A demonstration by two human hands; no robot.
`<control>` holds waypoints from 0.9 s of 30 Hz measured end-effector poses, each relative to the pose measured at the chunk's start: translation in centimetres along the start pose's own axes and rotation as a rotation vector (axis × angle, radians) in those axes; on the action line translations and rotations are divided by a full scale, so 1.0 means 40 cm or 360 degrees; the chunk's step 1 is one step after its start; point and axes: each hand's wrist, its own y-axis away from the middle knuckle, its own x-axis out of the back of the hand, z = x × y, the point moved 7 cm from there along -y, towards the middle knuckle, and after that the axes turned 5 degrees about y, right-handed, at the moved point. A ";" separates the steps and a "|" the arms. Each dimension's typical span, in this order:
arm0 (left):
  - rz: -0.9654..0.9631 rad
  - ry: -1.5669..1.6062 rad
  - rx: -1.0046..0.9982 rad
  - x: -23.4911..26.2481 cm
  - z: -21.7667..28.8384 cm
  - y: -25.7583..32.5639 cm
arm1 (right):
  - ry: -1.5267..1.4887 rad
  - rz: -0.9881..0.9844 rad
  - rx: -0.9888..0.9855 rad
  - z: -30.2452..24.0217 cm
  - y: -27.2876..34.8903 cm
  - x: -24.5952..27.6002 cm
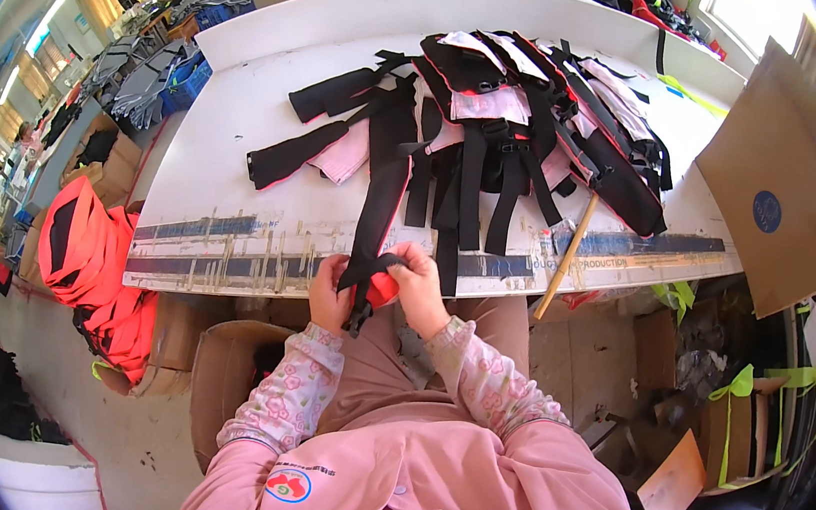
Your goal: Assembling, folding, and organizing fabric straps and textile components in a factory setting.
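Note:
A long black padded strap with red edging (379, 217) runs from the pile of black-and-pink sewn pieces (491, 103) down to the table's near edge. At that edge my left hand (329, 293) is closed on the strap's lower end. Close on its right, my right hand (418, 286) pinches the same end, where the fabric is folded and a bright red patch (383, 289) shows between my hands. A dark buckle or strap tip (356, 324) hangs just below my fingers; its exact kind is hard to make out.
The white table (211, 172) has a worn, taped front edge. A wooden stick (569, 256) juts over that edge on the right, near a tall cardboard panel (784, 177). Orange-red pieces (99, 270) fill a box at left. An open carton (222, 385) stands below.

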 end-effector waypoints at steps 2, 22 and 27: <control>-0.0007 0.0510 0.0341 -0.015 -0.043 0.012 | 0.0050 -0.0090 0.0182 -0.012 0.003 -0.014; -0.0308 0.2574 0.1386 -0.072 0.124 0.008 | -0.0462 -0.0174 -0.0024 -0.084 0.007 -0.024; -0.0437 0.2342 0.1474 -0.032 0.102 -0.044 | -0.0758 -0.0540 -0.0263 -0.074 0.057 -0.110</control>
